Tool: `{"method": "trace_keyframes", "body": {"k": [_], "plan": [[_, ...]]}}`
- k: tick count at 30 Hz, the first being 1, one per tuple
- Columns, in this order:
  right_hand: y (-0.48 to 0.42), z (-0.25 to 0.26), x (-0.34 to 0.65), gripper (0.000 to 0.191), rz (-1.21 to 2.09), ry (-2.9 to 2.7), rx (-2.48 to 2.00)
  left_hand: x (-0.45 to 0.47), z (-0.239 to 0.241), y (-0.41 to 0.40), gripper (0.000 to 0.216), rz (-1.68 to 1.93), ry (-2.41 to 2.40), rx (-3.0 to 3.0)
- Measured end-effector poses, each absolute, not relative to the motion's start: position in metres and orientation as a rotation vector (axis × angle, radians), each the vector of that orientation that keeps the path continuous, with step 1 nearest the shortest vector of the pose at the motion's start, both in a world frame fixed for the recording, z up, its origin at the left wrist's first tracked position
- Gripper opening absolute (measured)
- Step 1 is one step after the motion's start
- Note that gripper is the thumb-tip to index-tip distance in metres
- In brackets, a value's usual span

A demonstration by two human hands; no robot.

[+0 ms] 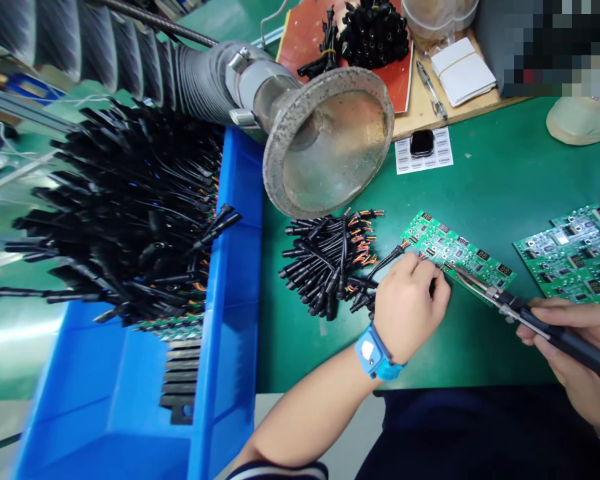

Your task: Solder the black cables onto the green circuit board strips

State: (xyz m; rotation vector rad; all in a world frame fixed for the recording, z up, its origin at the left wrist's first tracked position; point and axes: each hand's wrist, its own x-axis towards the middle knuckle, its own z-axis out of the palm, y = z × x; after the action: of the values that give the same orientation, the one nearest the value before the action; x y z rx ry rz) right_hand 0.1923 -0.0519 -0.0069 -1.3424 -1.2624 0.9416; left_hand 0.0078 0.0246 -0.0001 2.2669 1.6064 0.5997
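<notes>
My left hand (413,293), with a blue wrist strap (375,353), is closed at the near left edge of a green circuit board (460,248). What its fingers hold is hidden beneath them. A black cable with thin wires (387,260) lies just beyond the knuckles, close to the board. My right hand (570,340) grips the dark handle of a soldering iron (510,310). Its metal tip is over the board's near side, close to my left fingers; contact cannot be made out. Small digit displays line the board's far side.
A pile of black cables (325,263) lies left of my hand. Further left, a blue bin (235,267) holds cabled boards. A fume extraction hood (330,147) hangs above. More circuit boards (575,257) lie right. Beyond are a label sheet (403,160), pen (431,93) and white cards (463,70).
</notes>
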Motion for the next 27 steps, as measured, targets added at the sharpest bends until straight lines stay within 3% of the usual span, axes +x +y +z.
{"method": "trace_keyframes", "body": {"k": [7,16,27], "plan": [[-0.058,-0.013,0.197,0.022,1.044,-1.138,-1.395,-0.006,0.004,0.031,0.001,0.554,1.390,2.155],[-0.058,-0.015,0.198,0.022,1.045,-1.153,-1.364,-0.024,0.004,0.050,0.006,0.530,0.999,2.170],[-0.055,-0.011,0.193,0.021,1.049,-1.171,-1.391,-0.013,0.003,0.040,0.003,0.489,1.229,2.163]]}}
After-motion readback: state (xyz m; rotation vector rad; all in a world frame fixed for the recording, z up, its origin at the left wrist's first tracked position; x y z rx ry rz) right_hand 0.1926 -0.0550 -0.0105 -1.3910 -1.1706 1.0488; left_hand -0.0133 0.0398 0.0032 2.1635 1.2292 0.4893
